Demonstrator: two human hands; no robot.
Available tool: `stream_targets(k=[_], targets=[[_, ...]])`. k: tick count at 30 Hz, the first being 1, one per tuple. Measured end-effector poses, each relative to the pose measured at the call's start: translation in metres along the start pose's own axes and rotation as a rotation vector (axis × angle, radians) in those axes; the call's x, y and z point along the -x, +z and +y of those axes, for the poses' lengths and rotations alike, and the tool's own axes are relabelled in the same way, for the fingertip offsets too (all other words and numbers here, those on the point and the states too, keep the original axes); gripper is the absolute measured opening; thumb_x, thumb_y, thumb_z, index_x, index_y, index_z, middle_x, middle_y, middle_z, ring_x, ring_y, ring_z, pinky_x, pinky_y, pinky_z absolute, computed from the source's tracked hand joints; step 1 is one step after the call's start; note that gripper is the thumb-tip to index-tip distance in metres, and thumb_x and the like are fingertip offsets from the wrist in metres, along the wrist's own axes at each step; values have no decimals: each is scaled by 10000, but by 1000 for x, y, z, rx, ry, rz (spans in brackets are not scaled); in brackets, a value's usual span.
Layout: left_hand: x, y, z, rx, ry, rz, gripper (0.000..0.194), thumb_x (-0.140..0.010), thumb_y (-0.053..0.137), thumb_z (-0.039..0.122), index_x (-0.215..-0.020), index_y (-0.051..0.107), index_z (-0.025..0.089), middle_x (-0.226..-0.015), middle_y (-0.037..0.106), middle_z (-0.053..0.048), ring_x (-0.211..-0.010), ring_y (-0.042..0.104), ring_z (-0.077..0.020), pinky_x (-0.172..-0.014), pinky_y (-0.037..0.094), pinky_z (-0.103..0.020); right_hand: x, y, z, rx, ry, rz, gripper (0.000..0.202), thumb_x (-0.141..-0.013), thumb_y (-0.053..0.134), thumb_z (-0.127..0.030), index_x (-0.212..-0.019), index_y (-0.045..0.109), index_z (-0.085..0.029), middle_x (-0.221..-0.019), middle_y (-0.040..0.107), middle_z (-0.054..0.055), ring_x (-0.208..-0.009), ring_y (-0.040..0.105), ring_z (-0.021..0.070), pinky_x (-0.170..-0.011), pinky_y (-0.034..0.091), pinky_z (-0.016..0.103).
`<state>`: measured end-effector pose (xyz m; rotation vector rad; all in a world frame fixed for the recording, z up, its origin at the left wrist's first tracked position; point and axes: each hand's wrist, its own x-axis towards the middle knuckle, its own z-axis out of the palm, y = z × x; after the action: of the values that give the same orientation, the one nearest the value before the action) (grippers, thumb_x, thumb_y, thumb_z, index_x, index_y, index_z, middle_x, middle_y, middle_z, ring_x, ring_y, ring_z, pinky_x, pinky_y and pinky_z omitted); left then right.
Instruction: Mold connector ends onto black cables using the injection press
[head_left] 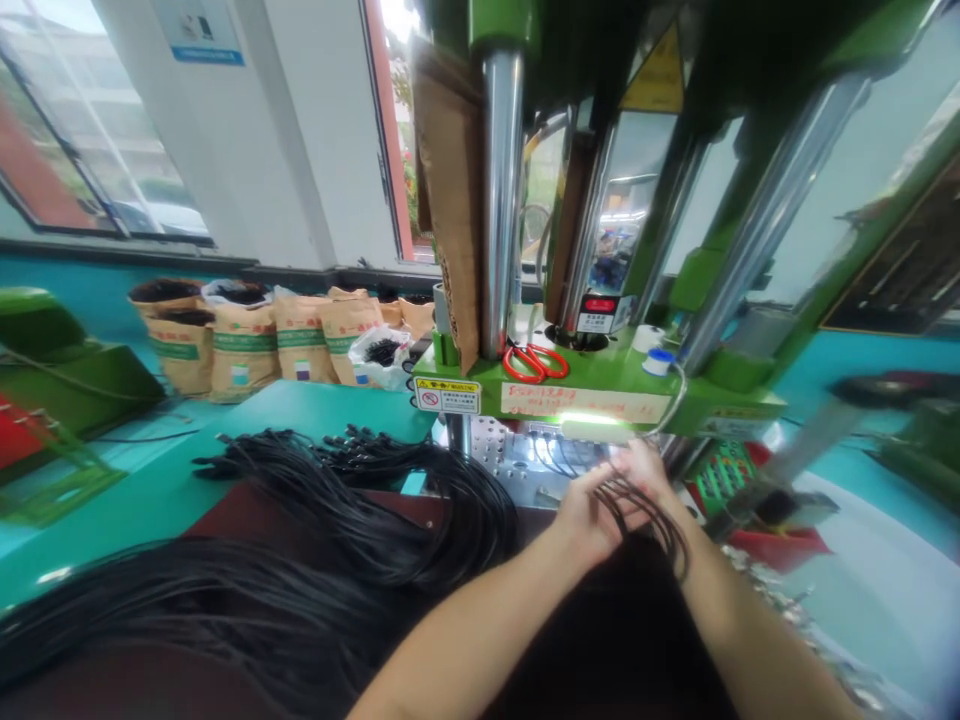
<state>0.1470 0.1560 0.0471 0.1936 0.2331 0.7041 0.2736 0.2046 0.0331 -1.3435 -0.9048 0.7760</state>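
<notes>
Both hands are at the front of a green press machine (720, 400), just below its lit work opening. My left hand (589, 515) is closed around several thin black cables (634, 495), palm partly turned up. Close beside it, my right hand (641, 468) is closed on the same cables a little farther in, with its fingertips partly hidden. From the hands, cable ends reach forward into the bright opening over a metal plate (491, 445), and the other ends loop down over my right forearm. A large pile of black cables (352, 500) lies to the left of my arms.
Red-handled scissors (535, 362) and a blue-and-white spool (660, 360) sit on the press ledge. More cables (187, 610) spread across the near left of the green table (150, 500). Paper sacks (244, 350) stand by the wall. Small metal parts (787, 600) lie at right.
</notes>
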Motion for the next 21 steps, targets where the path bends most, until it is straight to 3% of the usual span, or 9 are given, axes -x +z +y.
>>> stream_targets(k=[2,4,7,12,17,19,21], targets=[[8,6,-4,43,-6,16,111,-773,498,194,-721,543,107,-518,492,-8,-521,517,-122,-671,437,-291,12,2,-1,-75,32,26,215,-778,530,-351,-672,491,-168,-428,419,-78,-306,354,52,-281,275,161],[16,10,-8,105,-33,58,228,-836,411,215,-632,468,132,-422,321,53,-379,357,-63,-519,404,-218,21,4,-1,-147,36,60,187,-712,556,-352,-671,485,-184,-391,402,-84,-285,328,51,-261,222,153],[32,9,-11,130,-97,98,314,-879,334,264,-595,399,146,-413,167,88,-316,170,-28,-361,219,-141,26,5,0,-239,28,123,180,-641,592,-331,-698,501,-186,-380,418,-82,-289,324,45,-262,178,137],[73,-7,-21,80,-97,65,288,-870,349,270,-616,409,149,-415,116,96,-309,100,-28,-344,83,-145,32,2,2,-314,25,195,171,-587,616,-283,-662,506,-177,-341,416,-76,-289,348,57,-259,178,135],[109,-30,-42,-117,-33,-37,250,-834,431,316,-633,428,168,-406,178,86,-307,134,-44,-329,121,-169,41,3,4,-313,19,203,165,-570,627,-255,-629,497,-173,-342,447,-60,-285,373,66,-251,187,134],[120,-31,-39,-201,1,-100,249,-807,485,355,-641,440,174,-405,194,88,-306,148,-47,-319,159,-173,42,0,6,-301,13,207,168,-571,622,-262,-631,491,-176,-340,451,-61,-270,358,62,-247,184,135],[130,-24,-16,-206,147,-122,269,-782,525,387,-637,431,181,-403,182,94,-307,160,-48,-320,201,-173,43,-7,8,-281,10,211,183,-565,628,-272,-639,490,-178,-343,461,-59,-262,355,60,-245,184,134]])
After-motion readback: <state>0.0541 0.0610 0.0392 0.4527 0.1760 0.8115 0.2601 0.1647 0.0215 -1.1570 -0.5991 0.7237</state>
